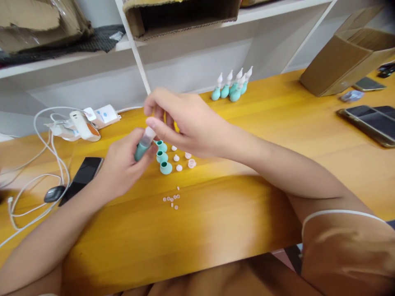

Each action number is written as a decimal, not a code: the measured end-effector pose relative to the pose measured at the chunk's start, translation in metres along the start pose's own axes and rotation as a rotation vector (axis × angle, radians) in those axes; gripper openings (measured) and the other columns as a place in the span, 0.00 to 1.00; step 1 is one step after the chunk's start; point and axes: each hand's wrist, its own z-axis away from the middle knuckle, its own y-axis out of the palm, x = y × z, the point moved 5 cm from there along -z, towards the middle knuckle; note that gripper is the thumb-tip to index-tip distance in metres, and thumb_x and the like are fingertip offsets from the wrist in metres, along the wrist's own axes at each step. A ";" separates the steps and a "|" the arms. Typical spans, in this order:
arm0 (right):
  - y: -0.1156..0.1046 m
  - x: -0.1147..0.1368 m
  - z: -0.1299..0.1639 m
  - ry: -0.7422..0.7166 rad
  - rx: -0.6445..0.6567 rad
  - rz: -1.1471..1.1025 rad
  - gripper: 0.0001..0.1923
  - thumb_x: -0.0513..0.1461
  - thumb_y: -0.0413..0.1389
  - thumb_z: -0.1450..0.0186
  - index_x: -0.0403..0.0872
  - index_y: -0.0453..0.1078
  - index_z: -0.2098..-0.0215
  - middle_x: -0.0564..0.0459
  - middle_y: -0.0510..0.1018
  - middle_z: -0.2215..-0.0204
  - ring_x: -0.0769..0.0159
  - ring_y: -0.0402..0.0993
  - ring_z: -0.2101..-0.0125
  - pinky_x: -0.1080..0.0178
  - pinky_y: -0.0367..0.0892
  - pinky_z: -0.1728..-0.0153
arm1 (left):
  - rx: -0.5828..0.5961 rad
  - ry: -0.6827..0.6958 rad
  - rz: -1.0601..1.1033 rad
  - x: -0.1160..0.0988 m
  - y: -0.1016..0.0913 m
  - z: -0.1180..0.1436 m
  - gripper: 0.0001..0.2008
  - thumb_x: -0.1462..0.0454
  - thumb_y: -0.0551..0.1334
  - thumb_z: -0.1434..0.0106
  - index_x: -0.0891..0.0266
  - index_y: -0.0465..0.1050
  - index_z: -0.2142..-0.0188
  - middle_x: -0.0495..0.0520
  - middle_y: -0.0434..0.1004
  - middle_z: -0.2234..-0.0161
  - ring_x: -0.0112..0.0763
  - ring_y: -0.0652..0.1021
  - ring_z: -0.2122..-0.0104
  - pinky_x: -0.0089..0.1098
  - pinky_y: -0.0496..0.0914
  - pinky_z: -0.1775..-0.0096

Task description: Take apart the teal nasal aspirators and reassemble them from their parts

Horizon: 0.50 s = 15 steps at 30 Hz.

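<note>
Teal bulb (141, 151) gripped by left fingers (135, 142); right fingers (160, 130) seemingly pinch its tip, bulbs (163, 157) beside.

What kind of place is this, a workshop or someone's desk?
Probably a small hand-assembly bench. On the wooden table, finished teal bulbs with white tips stand grouped, loose teal bulbs and white caps lie by the hands, and cardboard boxes sit around. The left hand holds one bulb.

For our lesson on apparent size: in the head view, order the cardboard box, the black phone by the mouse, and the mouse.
1. cardboard box
2. black phone
3. mouse
The box is farther off, yet looks largest.
</note>
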 end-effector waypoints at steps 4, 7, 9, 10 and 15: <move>0.013 -0.008 -0.002 0.042 0.126 0.066 0.29 0.50 0.43 0.14 0.44 0.71 0.67 0.54 0.75 0.71 0.72 0.63 0.70 0.62 0.54 0.64 | 0.016 0.001 0.005 -0.008 0.002 0.003 0.16 0.48 0.62 0.24 0.56 0.70 0.58 0.48 0.77 0.69 0.34 0.76 0.72 0.34 0.67 0.68; 0.018 -0.006 -0.001 -0.013 0.121 -0.024 0.34 0.52 0.41 0.13 0.43 0.70 0.69 0.56 0.71 0.74 0.74 0.60 0.71 0.64 0.52 0.64 | -0.039 -0.012 0.026 -0.007 0.002 0.006 0.13 0.49 0.65 0.24 0.54 0.69 0.53 0.45 0.76 0.69 0.32 0.76 0.72 0.33 0.67 0.68; 0.019 -0.004 -0.001 -0.035 0.098 -0.068 0.37 0.54 0.38 0.13 0.42 0.69 0.70 0.57 0.67 0.76 0.75 0.56 0.72 0.65 0.51 0.65 | -0.073 -0.021 0.022 -0.005 0.003 0.008 0.13 0.51 0.67 0.25 0.53 0.69 0.51 0.45 0.76 0.68 0.31 0.76 0.72 0.33 0.68 0.68; 0.019 -0.004 -0.001 -0.040 0.089 -0.084 0.38 0.55 0.37 0.13 0.42 0.68 0.72 0.58 0.65 0.77 0.75 0.54 0.73 0.65 0.51 0.65 | -0.089 -0.011 0.016 -0.003 0.004 0.008 0.13 0.52 0.67 0.25 0.53 0.69 0.51 0.45 0.76 0.67 0.31 0.76 0.71 0.33 0.69 0.67; 0.019 -0.003 -0.001 -0.020 0.086 -0.109 0.37 0.57 0.42 0.15 0.44 0.62 0.75 0.57 0.61 0.80 0.72 0.53 0.73 0.63 0.49 0.67 | -0.168 0.132 -0.029 -0.003 0.002 0.006 0.09 0.54 0.68 0.25 0.53 0.74 0.53 0.49 0.81 0.62 0.37 0.81 0.64 0.36 0.72 0.62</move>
